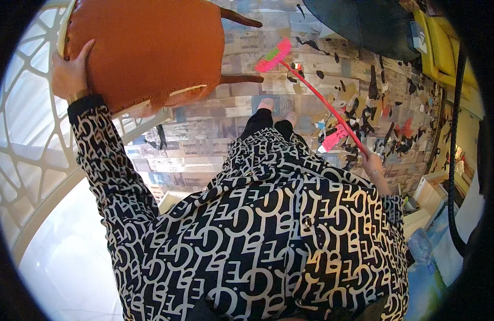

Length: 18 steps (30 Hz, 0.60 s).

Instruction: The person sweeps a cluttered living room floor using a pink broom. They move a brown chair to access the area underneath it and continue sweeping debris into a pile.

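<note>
My left hand [70,72] grips the edge of an orange-brown upholstered chair [150,52]. Its thumb lies on the covering and the fingers go out of sight behind the edge. Two dark wooden legs [243,79] stick out from the chair to the right. In my right hand [373,165] is the upper part of a red broom handle [323,98]. The broom head [275,55], with pink and green bristles, is at the far end, over the wood-patterned floor [247,38] beyond my feet.
Black, brown and red scraps [367,120] litter the floor on the right, with a pink piece [334,138] beside the handle. A white lattice partition [34,132] borders the left. A dark rounded surface [363,24] and a yellow chair [443,44] stand at the far right.
</note>
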Tool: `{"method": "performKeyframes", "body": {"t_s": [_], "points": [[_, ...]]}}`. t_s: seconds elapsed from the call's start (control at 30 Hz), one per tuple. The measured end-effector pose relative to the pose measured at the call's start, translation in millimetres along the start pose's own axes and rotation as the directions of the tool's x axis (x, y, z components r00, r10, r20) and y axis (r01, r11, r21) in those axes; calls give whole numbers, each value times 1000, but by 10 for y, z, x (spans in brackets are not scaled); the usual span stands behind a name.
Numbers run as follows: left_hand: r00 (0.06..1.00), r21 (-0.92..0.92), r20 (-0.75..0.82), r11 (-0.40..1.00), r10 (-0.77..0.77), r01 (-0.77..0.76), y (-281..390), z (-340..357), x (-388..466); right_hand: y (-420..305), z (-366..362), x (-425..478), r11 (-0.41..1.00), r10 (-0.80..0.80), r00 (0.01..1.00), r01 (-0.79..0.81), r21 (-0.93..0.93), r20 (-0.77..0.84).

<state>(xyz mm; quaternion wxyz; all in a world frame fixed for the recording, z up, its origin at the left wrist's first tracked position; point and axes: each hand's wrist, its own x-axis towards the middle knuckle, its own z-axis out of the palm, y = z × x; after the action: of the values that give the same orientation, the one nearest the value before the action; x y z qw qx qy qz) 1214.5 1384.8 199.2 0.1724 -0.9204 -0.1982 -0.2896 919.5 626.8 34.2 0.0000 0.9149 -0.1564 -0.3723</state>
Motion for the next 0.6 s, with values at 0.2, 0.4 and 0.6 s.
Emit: {"method": "performKeyframes", "body": {"t_s": [0.2, 0.4, 0.6], "points": [[995, -91, 93, 995, 37, -29, -73, 92, 201, -451, 527, 642, 953, -293, 952, 298, 54, -88], [994, -127, 106, 992, 29, -15, -245, 267, 93, 3, 191, 682, 917, -319, 948, 304, -260, -16], [990, -100, 139, 994, -19, 34, -369, 332, 95, 187, -278, 307, 935, -226, 974, 215, -284, -6]]}}
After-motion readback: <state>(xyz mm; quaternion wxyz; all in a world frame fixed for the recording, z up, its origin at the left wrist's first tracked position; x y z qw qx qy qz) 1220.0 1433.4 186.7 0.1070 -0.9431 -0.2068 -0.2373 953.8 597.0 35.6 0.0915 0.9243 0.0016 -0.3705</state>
